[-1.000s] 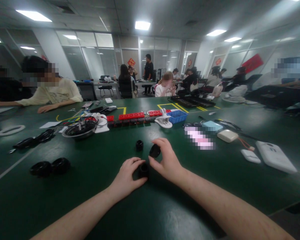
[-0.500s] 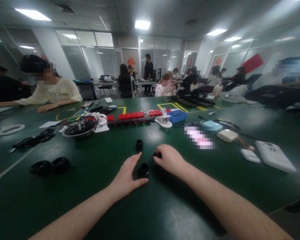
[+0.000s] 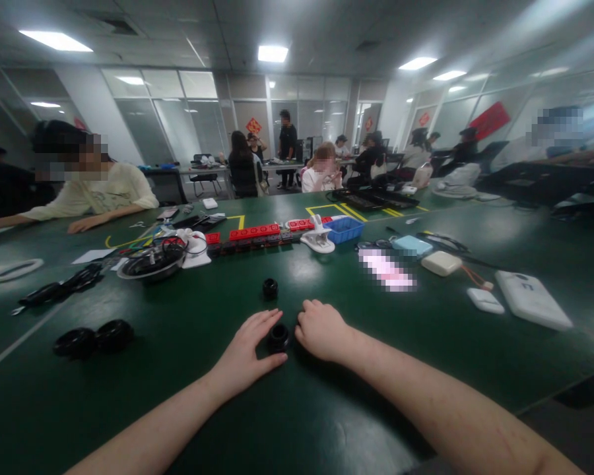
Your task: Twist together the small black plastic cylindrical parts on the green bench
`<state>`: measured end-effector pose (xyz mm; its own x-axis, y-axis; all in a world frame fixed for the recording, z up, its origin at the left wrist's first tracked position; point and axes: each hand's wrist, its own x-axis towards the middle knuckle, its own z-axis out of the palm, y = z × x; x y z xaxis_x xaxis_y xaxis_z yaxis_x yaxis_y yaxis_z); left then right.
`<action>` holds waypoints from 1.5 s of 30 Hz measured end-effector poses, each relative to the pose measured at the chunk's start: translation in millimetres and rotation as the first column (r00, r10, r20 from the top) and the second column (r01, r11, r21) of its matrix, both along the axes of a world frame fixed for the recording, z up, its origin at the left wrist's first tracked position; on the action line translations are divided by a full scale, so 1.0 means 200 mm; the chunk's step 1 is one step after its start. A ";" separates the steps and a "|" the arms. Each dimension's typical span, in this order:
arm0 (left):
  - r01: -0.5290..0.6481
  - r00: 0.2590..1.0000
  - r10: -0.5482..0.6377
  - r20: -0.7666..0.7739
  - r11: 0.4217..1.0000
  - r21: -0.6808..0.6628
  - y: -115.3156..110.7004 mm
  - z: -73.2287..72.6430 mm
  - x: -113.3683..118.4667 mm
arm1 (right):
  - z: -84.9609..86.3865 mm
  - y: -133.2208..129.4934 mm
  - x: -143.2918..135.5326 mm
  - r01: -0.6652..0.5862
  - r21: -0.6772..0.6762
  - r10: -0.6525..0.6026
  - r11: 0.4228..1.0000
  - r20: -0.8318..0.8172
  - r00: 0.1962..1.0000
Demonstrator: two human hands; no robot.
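A black ring-shaped part [image 3: 278, 338] stands on the green table [image 3: 218, 422] with its round opening facing up. My left hand [image 3: 245, 349] is open around it, thumb on the near side and fingers stretched along the far side; whether the skin touches it I cannot tell. Just right of that part, my right hand [image 3: 321, 331] is closed low over the table, fingers curled in, and its grip is hidden from view. Beyond the left fingertips sits a smaller black ring part [image 3: 270, 288]. Two larger black rings [image 3: 74, 342] lie side by side at the left.
Across the table are a metal bowl [image 3: 151, 264] of cables, a row of red blocks [image 3: 255, 232], a white clamp [image 3: 319, 237] and a blue bin [image 3: 344, 229]. White devices [image 3: 532, 299] lie at the right. A person in a pale top [image 3: 113, 191] leans on the table's far left.
My right hand has come slightly nearer and closer to the standing black part; the dark object seen at its fingertips is now hidden. My left hand keeps its place. The view has shifted a little.
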<state>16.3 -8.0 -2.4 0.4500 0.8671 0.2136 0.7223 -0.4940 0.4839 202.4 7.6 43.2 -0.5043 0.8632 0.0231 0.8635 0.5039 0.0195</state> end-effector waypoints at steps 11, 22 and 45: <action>-0.015 0.995 0.052 -0.087 0.923 0.385 -0.04 0.02 0.00 | 0.00 0.01 0.02 -0.014 -0.013 0.014 1.000 0.003 1.000; -0.002 0.982 0.093 -0.162 0.875 0.484 -0.07 0.08 0.02 | -0.01 0.03 0.03 -0.018 -0.015 0.018 1.000 -0.013 1.000; 0.065 0.977 -0.002 -0.213 0.954 0.292 -0.03 0.07 0.02 | -0.02 0.04 0.02 -0.031 -0.034 0.030 0.999 -0.019 0.999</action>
